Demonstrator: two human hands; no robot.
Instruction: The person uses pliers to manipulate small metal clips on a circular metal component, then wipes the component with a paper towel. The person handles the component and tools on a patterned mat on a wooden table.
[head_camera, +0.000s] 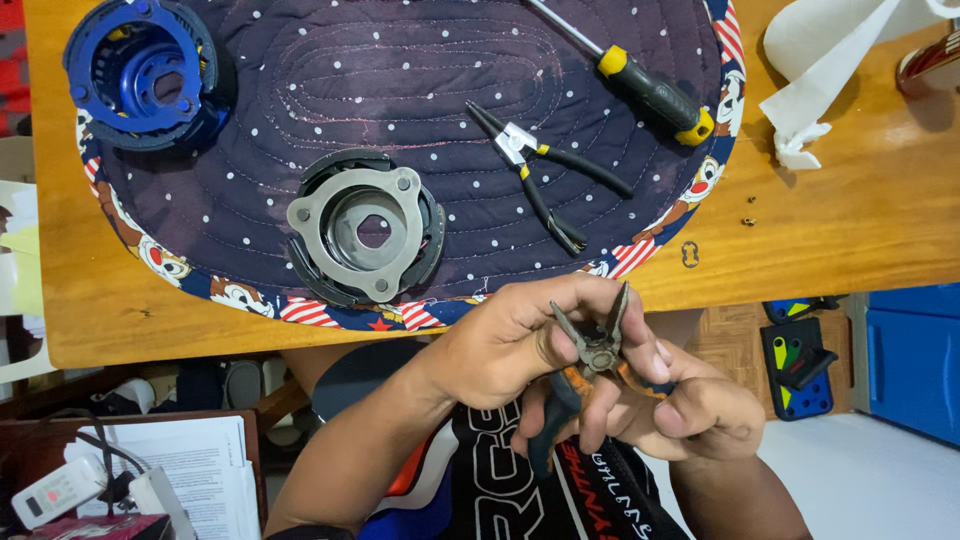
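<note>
Pliers (592, 345): held below the mat (420, 150), jaws apart.
Left hand (510, 345): fingers closed on the pivot.
Right hand (695, 410): fingers wrapped round the handles.
Advice: pivot to be steadied.

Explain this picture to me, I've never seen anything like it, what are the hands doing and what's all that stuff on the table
This is one picture from a camera worn on a person's head, looking down at their own two bare hands; there is no machine. The left hand and right hand together hold a pair of orange-handled pliers, jaws open and pointing up. In front lies a wooden table with a dark quilted mat. On the mat lie a grey round metal part, a blue round part, black-handled pliers and a yellow-and-black screwdriver. White tissue paper sits to the right.
</note>
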